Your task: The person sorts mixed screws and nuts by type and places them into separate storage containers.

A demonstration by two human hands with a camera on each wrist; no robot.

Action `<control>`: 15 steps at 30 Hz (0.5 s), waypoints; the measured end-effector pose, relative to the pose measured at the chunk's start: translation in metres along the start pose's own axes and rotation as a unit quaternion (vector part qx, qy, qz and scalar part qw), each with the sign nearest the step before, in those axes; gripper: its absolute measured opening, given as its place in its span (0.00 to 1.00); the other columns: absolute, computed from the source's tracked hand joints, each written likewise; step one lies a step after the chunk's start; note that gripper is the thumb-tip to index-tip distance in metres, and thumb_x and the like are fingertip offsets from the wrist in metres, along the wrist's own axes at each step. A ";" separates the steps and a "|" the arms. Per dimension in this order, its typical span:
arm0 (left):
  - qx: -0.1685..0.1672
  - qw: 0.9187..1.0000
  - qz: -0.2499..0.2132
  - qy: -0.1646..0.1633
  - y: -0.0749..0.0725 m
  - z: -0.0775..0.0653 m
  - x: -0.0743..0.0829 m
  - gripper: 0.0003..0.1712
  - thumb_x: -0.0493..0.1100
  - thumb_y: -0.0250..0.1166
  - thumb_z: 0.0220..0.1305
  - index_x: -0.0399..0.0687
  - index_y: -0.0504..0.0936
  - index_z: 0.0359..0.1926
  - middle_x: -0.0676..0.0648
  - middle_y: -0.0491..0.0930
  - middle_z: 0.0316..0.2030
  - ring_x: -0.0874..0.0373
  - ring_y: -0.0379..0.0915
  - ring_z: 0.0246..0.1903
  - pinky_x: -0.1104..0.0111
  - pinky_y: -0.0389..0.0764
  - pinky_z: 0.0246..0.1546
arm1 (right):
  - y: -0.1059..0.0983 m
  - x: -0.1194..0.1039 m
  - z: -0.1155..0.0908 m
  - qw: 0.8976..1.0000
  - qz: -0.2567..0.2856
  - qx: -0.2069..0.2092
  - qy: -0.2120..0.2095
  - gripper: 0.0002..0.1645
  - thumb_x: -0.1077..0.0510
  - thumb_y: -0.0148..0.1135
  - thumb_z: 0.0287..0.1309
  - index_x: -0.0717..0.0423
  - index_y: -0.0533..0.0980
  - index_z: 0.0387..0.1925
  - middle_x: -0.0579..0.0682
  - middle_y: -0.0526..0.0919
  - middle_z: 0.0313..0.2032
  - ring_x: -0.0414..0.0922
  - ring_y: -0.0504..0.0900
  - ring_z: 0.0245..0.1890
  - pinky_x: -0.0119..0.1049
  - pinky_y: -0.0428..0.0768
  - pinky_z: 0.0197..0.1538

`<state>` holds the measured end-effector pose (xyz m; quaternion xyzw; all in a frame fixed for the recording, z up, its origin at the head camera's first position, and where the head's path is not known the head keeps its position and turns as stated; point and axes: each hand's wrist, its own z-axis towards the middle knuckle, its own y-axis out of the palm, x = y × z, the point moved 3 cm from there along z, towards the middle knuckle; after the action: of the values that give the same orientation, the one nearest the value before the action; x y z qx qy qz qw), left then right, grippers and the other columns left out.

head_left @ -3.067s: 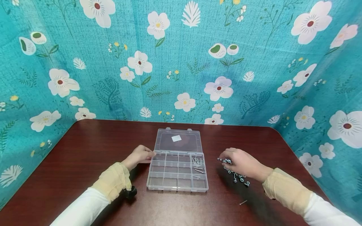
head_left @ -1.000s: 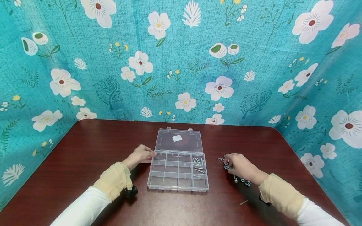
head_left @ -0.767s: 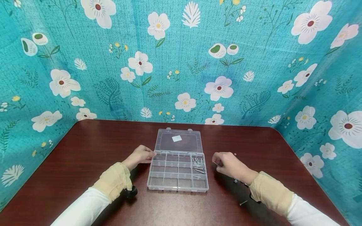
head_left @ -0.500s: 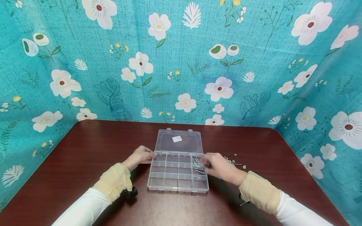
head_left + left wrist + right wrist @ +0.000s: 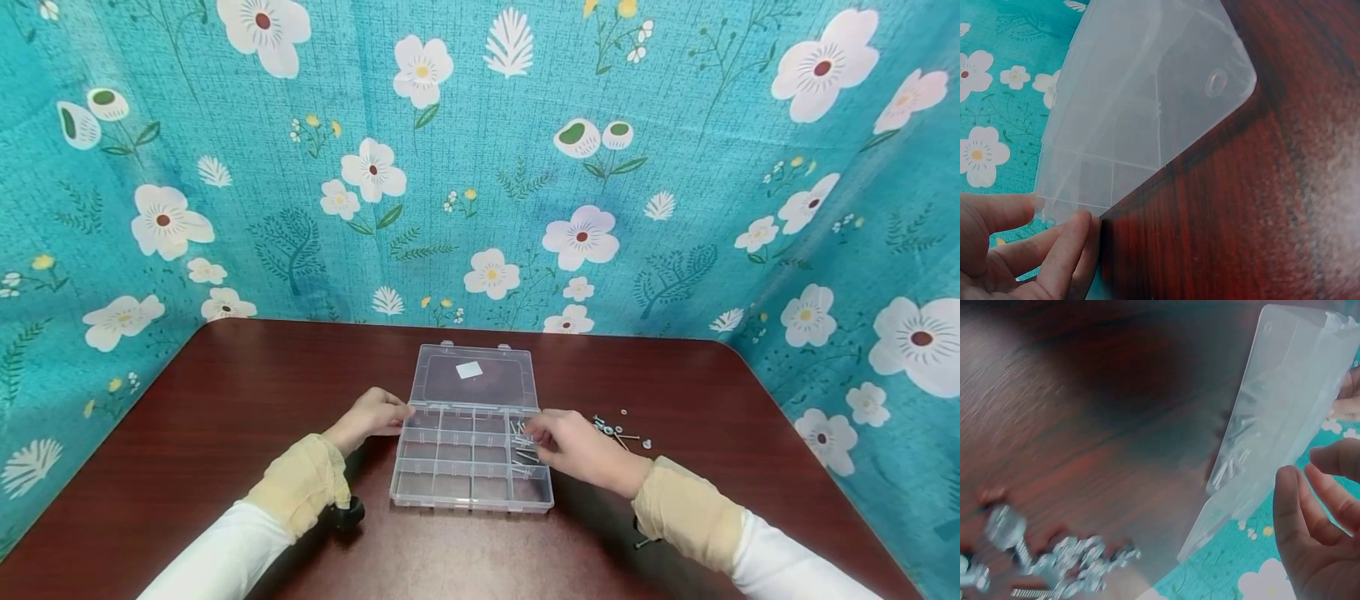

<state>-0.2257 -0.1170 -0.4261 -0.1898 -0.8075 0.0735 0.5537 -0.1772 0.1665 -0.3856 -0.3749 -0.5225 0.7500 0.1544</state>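
Head view: right grip (image 5: 585, 446) at box (image 5: 471, 503)'s right edge — fingertips over right column, thumb and fingers spread, nothing seen between. Screws (image 5: 528, 456) in that column, just left of right grip, nearer than left; front ones' long axes roughly sideways. Left grip (image 5: 372, 414) pinches box's left edge.

Count: one box, four columns; heaped screws uncountable; loose hardware (image 5: 609, 431) right of box — unclear; one lone screw (image 5: 643, 544) front-right.

Teal fabric (image 5: 465, 125) hanging behind and along both sides, printed with large white flowers (image 5: 372, 169), pale feathery leaves (image 5: 509, 42) and small yellow blooms (image 5: 627, 8), dark red-brown tabletop (image 5: 300, 354) with wood grain and rounded far corners, soft sheen of light toward the near edge.
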 end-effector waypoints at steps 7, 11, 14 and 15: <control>0.003 1.000 -0.005 0.000 0.000 0.002 -0.001 0.16 0.33 0.59 0.61 0.20 0.74 0.45 0.32 0.77 0.41 0.50 0.77 0.38 0.64 0.83 0.37 | -0.016 0.021 -0.009 0.998 -0.037 -0.010 0.046 0.06 0.69 0.63 0.47 0.59 0.78 0.30 0.45 0.78 0.28 0.37 0.74 0.27 0.30 0.78 0.30; 0.001 1.000 -0.004 0.000 0.000 0.002 -0.002 0.16 0.33 0.59 0.62 0.20 0.74 0.45 0.32 0.77 0.42 0.50 0.77 0.38 0.64 0.83 0.37 | -0.023 0.036 -0.017 0.994 -0.051 -0.022 0.089 0.05 0.69 0.63 0.47 0.59 0.78 0.29 0.45 0.78 0.27 0.37 0.73 0.26 0.30 0.77 0.28; 0.001 1.000 0.000 -0.001 0.000 0.002 -0.002 0.16 0.33 0.59 0.62 0.20 0.74 0.45 0.32 0.77 0.41 0.50 0.77 0.38 0.64 0.83 0.37 | -0.028 0.047 -0.024 0.991 -0.048 -0.029 0.121 0.05 0.70 0.62 0.48 0.60 0.79 0.29 0.46 0.79 0.28 0.37 0.74 0.27 0.30 0.76 0.27; 0.002 1.000 0.000 -0.002 0.000 0.002 -0.001 0.16 0.33 0.59 0.62 0.20 0.74 0.45 0.32 0.77 0.41 0.50 0.77 0.38 0.64 0.83 0.37 | -0.029 0.050 -0.026 0.990 -0.047 -0.030 0.130 0.05 0.69 0.62 0.48 0.60 0.80 0.29 0.46 0.79 0.28 0.38 0.74 0.27 0.30 0.76 0.27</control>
<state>-0.2266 -0.1169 -0.4278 -0.1887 -0.8082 0.0750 0.5527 -0.1967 0.2265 -0.3842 -0.4491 -0.5375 0.6705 0.2446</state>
